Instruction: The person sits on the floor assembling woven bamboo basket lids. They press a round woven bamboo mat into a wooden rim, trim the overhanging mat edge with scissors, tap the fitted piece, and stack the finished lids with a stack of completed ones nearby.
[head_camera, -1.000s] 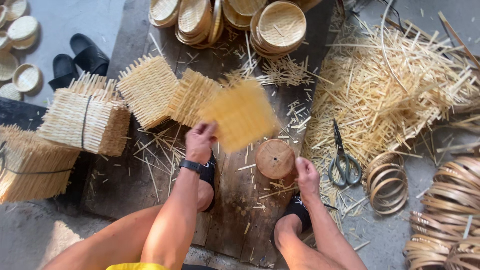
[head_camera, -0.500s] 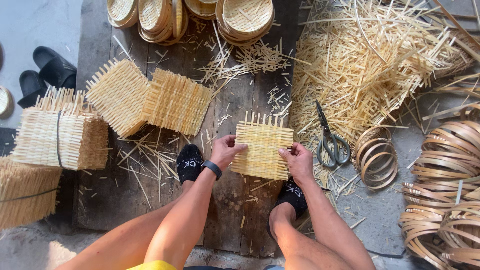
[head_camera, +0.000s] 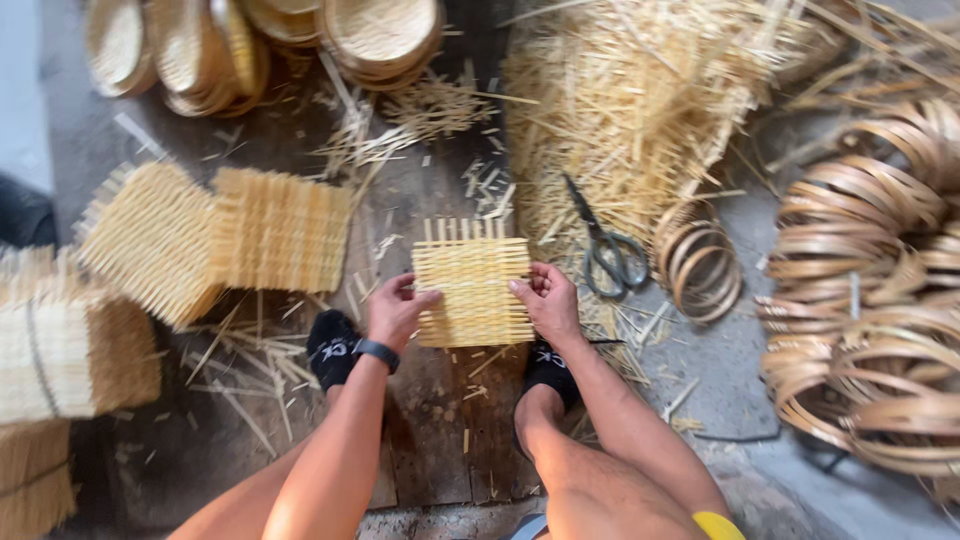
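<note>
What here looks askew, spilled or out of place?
Nothing is damaged. Loose bamboo slivers lie scattered over the wooden board, and scissors lie half on the strip pile. The woven mat sits square between the left hand and right hand.

The woven mat (head_camera: 472, 290) is pale yellow in a checked basket weave; the scissors (head_camera: 605, 245) are dark grey, the socks (head_camera: 332, 345) black.

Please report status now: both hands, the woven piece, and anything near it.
Left hand and right hand grip opposite edges of square pale woven bamboo mat. Mat held flat above dark wooden board. Grey metal scissors lie to the right, apart.
</note>
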